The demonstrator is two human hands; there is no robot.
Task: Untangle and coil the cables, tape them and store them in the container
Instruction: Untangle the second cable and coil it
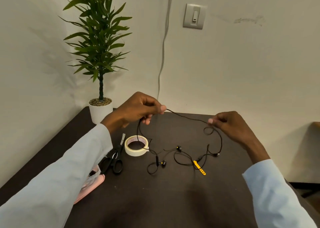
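Note:
A thin black earphone cable [187, 117] stretches between my two hands above the dark table [155, 201]. My left hand [140, 109] pinches one part of it between thumb and fingers. Another part is pinched by my right hand [230, 124], beside a small loop. The rest hangs down and lies tangled on the table, with two black earbuds [178, 148], an inline remote [157, 160] and a yellow strap [199, 167]. A roll of beige tape [136, 146] lies left of the tangle; one strand crosses it.
Black scissors [115, 158] lie left of the tape. A pink container [91, 186] with clear plastic sits partly under my left sleeve. A potted plant [100, 106] stands at the table's back left corner against the wall. A grey wall cable [162, 51] hangs behind.

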